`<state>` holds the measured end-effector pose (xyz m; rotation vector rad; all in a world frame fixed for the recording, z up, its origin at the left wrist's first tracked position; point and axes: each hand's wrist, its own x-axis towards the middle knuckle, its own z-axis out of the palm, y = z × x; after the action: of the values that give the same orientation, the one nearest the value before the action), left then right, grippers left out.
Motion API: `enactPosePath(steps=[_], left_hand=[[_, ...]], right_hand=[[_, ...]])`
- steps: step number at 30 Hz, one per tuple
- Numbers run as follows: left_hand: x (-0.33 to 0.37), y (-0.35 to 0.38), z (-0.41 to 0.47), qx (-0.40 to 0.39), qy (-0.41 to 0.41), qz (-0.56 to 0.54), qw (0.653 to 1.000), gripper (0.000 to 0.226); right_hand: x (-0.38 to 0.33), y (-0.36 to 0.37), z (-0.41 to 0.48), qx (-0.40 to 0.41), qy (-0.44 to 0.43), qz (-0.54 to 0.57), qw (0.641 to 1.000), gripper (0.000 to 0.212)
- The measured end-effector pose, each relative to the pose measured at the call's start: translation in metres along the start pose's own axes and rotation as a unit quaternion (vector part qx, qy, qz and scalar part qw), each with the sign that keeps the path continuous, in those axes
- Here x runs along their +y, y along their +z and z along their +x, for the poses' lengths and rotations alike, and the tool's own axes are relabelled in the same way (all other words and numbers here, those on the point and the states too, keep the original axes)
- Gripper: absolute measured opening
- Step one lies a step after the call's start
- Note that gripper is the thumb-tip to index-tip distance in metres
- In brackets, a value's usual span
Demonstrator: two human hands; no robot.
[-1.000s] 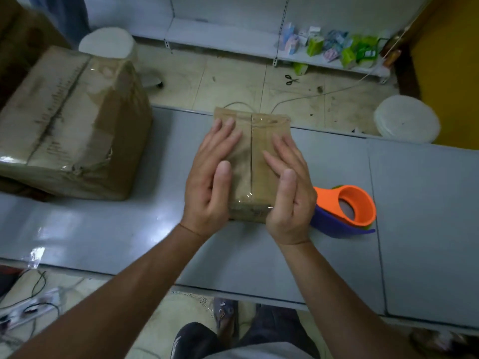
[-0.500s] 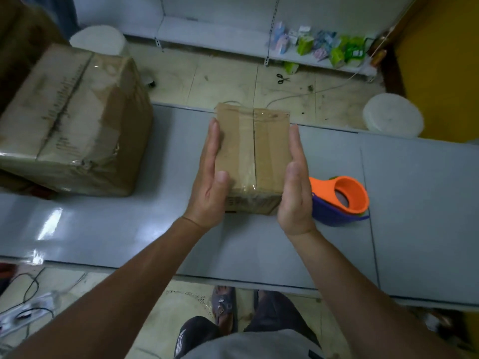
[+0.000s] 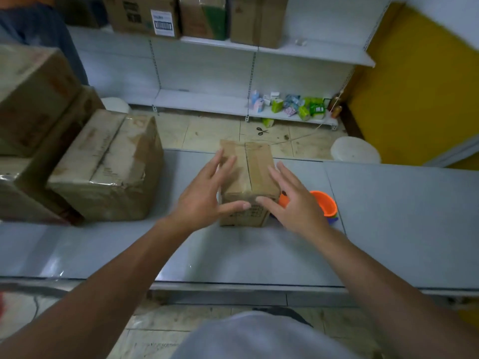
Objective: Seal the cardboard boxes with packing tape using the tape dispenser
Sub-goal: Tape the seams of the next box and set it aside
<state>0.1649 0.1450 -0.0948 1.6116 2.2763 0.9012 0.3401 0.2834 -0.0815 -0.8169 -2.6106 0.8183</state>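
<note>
A small cardboard box [image 3: 255, 172] stands on the grey table [image 3: 388, 229], with clear tape along its top seam. My left hand [image 3: 204, 195] hovers at the box's left side, fingers spread and straight, thumb near the front top edge. On the box's right side my right hand [image 3: 293, 203] is spread the same way, its thumb by the front edge. Neither hand grips the box. The orange and purple tape dispenser [image 3: 324, 204] lies on the table just right of the box, partly hidden behind my right hand.
A large taped cardboard box [image 3: 108, 172] sits on the table to the left, with more boxes [image 3: 33, 99] stacked behind it. White shelving [image 3: 207, 99] holding small packets and cartons runs along the back. Scissors [image 3: 261, 131] lie on the floor. Two white stools stand beyond the table.
Both hands let go of the small box's sides and spread open just off it. The box now rests on the table. The camera tilted up, showing more shelving.
</note>
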Motion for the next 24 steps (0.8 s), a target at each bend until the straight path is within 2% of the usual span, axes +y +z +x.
enactPosePath(steps=[1,3,7,11,14,16,17,18,20,23,24], left_hand=[[0.004,-0.001,0.002,0.007,0.022,0.028,0.999,0.096],[0.008,0.002,0.010,0.007,0.073,0.084,0.994,0.084],[-0.005,0.018,0.016,0.014,0.105,0.091,0.990,0.081],[-0.018,0.022,0.012,-0.006,0.132,0.079,0.988,0.070],[-0.017,0.014,0.007,-0.038,0.120,0.054,0.991,0.075],[-0.010,0.011,-0.001,-0.019,0.082,-0.002,0.996,0.081],[-0.003,0.010,-0.007,0.005,0.039,-0.051,0.998,0.084],[0.006,0.011,-0.012,0.035,-0.022,-0.107,0.993,0.088],[0.026,0.015,-0.021,0.086,-0.139,-0.217,0.963,0.089],[0.045,0.036,-0.021,0.106,-0.203,-0.354,0.907,0.064],[0.047,0.042,-0.019,0.118,-0.216,-0.382,0.891,0.060]], right_hand=[[-0.002,-0.007,0.002,-0.015,-0.021,-0.083,0.996,0.074],[-0.009,-0.015,0.010,-0.030,-0.035,-0.174,0.984,0.066],[0.000,0.000,0.015,0.055,-0.121,-0.210,0.969,0.053],[0.021,0.017,0.007,0.099,-0.155,-0.159,0.970,0.055],[0.021,0.022,-0.001,0.085,-0.130,-0.014,0.988,0.051],[0.019,0.024,-0.009,0.061,-0.049,0.104,0.992,0.064],[0.019,0.025,-0.011,0.076,0.000,0.127,0.989,0.067],[0.019,0.023,-0.013,0.104,0.034,0.113,0.987,0.066],[0.018,0.017,-0.014,0.144,0.039,0.015,0.989,0.058],[0.019,0.008,-0.006,0.132,-0.024,-0.096,0.986,0.030],[0.018,0.004,-0.002,0.123,-0.035,-0.126,0.984,0.027]])
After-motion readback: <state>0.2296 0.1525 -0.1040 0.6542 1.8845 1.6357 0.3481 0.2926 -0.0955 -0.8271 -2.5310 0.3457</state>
